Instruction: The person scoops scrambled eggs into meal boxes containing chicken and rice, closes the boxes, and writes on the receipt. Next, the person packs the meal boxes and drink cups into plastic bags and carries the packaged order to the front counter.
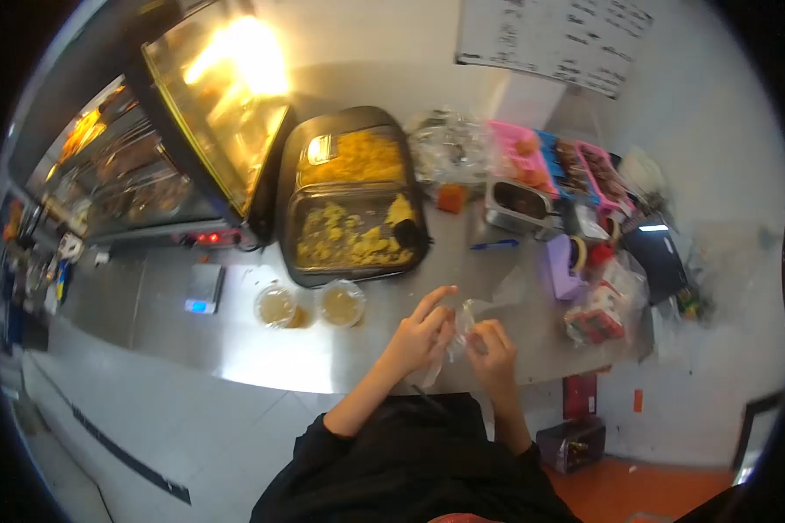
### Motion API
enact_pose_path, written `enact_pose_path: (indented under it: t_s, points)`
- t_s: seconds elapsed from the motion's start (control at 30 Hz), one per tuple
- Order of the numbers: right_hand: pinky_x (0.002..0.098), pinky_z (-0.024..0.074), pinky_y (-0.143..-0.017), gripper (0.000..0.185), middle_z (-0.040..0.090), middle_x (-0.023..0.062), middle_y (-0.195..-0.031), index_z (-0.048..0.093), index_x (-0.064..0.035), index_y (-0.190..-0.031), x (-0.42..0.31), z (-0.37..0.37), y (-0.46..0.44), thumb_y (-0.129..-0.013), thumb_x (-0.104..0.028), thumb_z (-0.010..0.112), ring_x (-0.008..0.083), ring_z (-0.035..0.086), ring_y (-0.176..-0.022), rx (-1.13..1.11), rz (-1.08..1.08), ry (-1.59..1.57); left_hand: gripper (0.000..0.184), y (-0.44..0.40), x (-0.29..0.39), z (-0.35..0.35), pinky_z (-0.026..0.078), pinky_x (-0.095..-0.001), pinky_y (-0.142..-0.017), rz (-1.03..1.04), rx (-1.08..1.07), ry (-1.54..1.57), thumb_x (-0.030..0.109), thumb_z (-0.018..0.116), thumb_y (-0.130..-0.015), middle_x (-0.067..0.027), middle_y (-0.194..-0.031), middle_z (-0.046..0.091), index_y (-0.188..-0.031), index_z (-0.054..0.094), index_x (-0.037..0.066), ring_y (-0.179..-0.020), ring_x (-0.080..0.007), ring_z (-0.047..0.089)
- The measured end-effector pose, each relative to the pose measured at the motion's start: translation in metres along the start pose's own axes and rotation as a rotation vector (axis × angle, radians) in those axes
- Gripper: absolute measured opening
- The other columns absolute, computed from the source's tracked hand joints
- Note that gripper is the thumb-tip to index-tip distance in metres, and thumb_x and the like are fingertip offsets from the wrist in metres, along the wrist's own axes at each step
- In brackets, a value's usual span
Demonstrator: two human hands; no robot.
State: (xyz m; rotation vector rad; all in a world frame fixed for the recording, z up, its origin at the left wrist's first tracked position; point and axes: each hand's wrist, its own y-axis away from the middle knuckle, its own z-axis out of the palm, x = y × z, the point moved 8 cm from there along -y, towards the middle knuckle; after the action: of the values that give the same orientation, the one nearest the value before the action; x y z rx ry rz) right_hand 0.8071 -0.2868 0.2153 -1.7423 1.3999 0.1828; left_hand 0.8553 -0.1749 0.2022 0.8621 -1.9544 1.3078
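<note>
Above the front edge of the steel counter, both of my hands are at a thin clear plastic bag. My left hand grips it on the left, index finger stretched out, with part of the plastic hanging below the palm. My right hand pinches the other side with curled fingers. To the left of my hands stand two clear cups of pale yellowish liquid. A blue pen lies beyond my right hand.
A black two-part tray holds yellow food behind the cups. Left are a small scale and a lit glass warmer. Right are a metal container, pink baskets, a purple tape dispenser and a red-and-white package.
</note>
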Motion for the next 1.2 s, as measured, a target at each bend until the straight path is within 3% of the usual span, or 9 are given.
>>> enact_pose_path:
  t_s: [0.13, 0.23, 0.43, 0.53, 0.63, 0.73, 0.93, 1.03, 1.2]
  points:
    - [0.0314, 0.0425, -0.055, 0.012, 0.05, 0.0103, -0.072, 0.05, -0.0016, -0.074, 0.006, 0.005, 0.0, -0.067, 0.002, 0.059, 0.0257, 0.052, -0.064, -0.097, -0.001, 0.028, 0.018, 0.018, -0.021, -0.011, 0.047, -0.0283, -0.053, -0.123, -0.03, -0.207, 0.006, 0.062, -0.066, -0.0101, -0.09, 0.055, -0.063, 0.046, 0.001, -0.06, -0.0193, 0.056]
    - [0.0318, 0.042, -0.055, 0.012, 0.05, 0.0101, -0.072, 0.05, -0.0014, -0.073, 0.019, -0.007, -0.001, -0.067, 0.002, 0.06, 0.0243, 0.051, -0.063, 0.064, 0.019, 0.01, 0.021, 0.037, -0.035, -0.01, 0.042, -0.0293, -0.047, -0.1, 0.065, -0.321, 0.01, 0.065, -0.065, -0.0095, -0.075, 0.054, -0.063, 0.046, 0.002, -0.053, -0.0196, 0.052]
    - [0.0287, 0.0405, -0.054, 0.013, 0.048, 0.0095, -0.071, 0.05, -0.0003, -0.07, 0.028, -0.017, 0.0, -0.065, 0.004, 0.06, 0.0212, 0.048, -0.061, 0.184, 0.007, -0.034, 0.022, 0.031, -0.013, 0.018, 0.035, -0.0306, -0.045, -0.298, 0.236, 0.079, 0.008, 0.063, -0.068, -0.0122, -0.06, 0.043, -0.066, 0.042, 0.002, -0.051, -0.0268, 0.045]
    - [0.0281, 0.0392, -0.053, 0.015, 0.047, 0.0082, -0.07, 0.047, 0.0, -0.064, 0.038, 0.0, 0.006, -0.064, 0.005, 0.061, 0.0198, 0.047, -0.06, -0.004, -0.03, -0.04, 0.017, 0.042, -0.028, 0.033, 0.036, -0.0306, -0.047, -0.307, 0.062, 0.119, 0.001, 0.057, -0.068, -0.0124, -0.062, 0.043, -0.07, 0.041, 0.002, -0.054, -0.0273, 0.046]
    - [0.0288, 0.0384, -0.051, 0.022, 0.048, 0.0073, -0.07, 0.043, -0.0005, -0.059, 0.052, -0.01, 0.007, -0.065, 0.003, 0.063, 0.0183, 0.046, -0.06, 0.093, 0.045, 0.053, 0.014, 0.055, -0.042, 0.016, 0.038, -0.0318, -0.05, -0.286, 0.093, 0.069, -0.005, 0.053, -0.067, -0.0117, -0.064, 0.044, -0.075, 0.043, 0.002, -0.057, -0.0278, 0.047]
    - [0.029, 0.0382, -0.051, 0.025, 0.048, 0.0066, -0.071, 0.041, -0.0014, -0.059, 0.069, -0.034, 0.01, -0.067, 0.0, 0.065, 0.0175, 0.047, -0.06, 0.315, 0.048, 0.148, 0.016, 0.061, -0.037, -0.023, 0.041, -0.0323, -0.053, -0.141, 0.28, -0.2, -0.007, 0.051, -0.067, -0.0114, -0.067, 0.046, -0.08, 0.047, 0.002, -0.062, -0.0285, 0.05]
    - [0.0284, 0.0378, -0.049, 0.022, 0.05, 0.0058, -0.066, 0.043, -0.0032, -0.061, 0.045, -0.027, 0.007, -0.067, 0.0, 0.064, 0.0171, 0.048, -0.06, 0.34, 0.009, 0.021, 0.019, 0.046, -0.006, -0.049, 0.044, -0.0304, -0.059, -0.126, 0.462, -0.313, -0.005, 0.054, -0.067, -0.0122, -0.073, 0.05, -0.086, 0.051, 0.001, -0.071, -0.0275, 0.054]
    - [0.0273, 0.0378, -0.048, 0.021, 0.05, 0.0069, -0.066, 0.043, -0.0037, -0.061, 0.001, -0.007, -0.007, -0.067, 0.001, 0.063, 0.0172, 0.048, -0.06, 0.242, -0.152, 0.035, 0.015, 0.044, -0.013, -0.022, 0.043, -0.0302, -0.058, -0.213, 0.392, -0.037, -0.001, 0.056, -0.067, -0.0119, -0.071, 0.049, -0.081, 0.05, 0.001, -0.068, -0.0271, 0.052]
    - [0.0264, 0.0356, -0.049, 0.018, 0.047, 0.0064, -0.068, 0.041, -0.003, -0.062, 0.07, 0.006, 0.013, -0.066, 0.005, 0.057, 0.0165, 0.044, -0.058, 0.076, 0.097, 0.053, 0.012, 0.069, -0.04, -0.038, 0.038, -0.0319, -0.051, -0.277, 0.339, -0.226, -0.004, 0.055, -0.064, -0.0117, -0.065, 0.043, -0.072, 0.046, 0.0, -0.058, -0.0273, 0.045]
